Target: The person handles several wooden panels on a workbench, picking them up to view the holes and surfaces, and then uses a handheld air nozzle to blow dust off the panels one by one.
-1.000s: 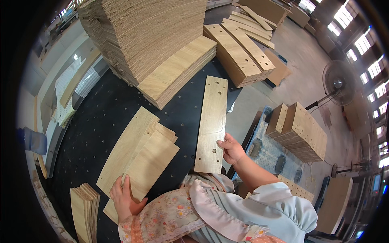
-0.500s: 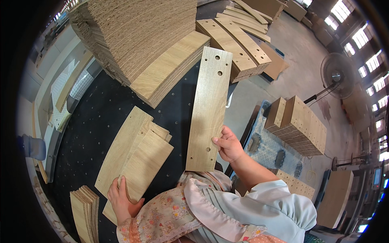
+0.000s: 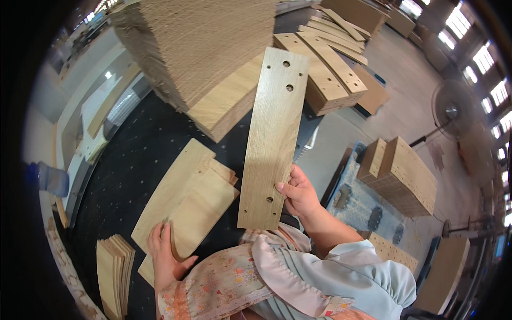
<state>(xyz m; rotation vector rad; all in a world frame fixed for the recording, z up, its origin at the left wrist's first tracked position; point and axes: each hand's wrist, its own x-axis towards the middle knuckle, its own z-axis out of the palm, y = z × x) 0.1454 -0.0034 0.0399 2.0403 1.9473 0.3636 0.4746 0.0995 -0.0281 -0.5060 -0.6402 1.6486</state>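
A long wood-grain board point(image 3: 271, 138) with drilled holes near both ends is held up, tilted slightly, over the black table's right edge. My right hand point(image 3: 300, 193) grips its lower right edge, thumb on the face and fingers behind. At lower left, my left hand point(image 3: 166, 253) rests with spread fingers on a small pile of boards. The top board point(image 3: 200, 213) of that pile overlaps a longer pale board point(image 3: 173, 186) beside it. Small board ends poke out at the pile's far right corner.
A tall stack of boards point(image 3: 213, 53) fills the back of the black table point(image 3: 122, 170). Drilled boards point(image 3: 320, 74) lie behind the held one. Several boards stand at lower left point(image 3: 114, 274). More stacks sit on a blue pallet point(image 3: 352, 197) at right, near a standing fan point(image 3: 450, 111).
The view has shifted, so the surroundings appear farther right. The held board has tipped a little, its upper end rising in the picture. Both hands keep their places on the boards.
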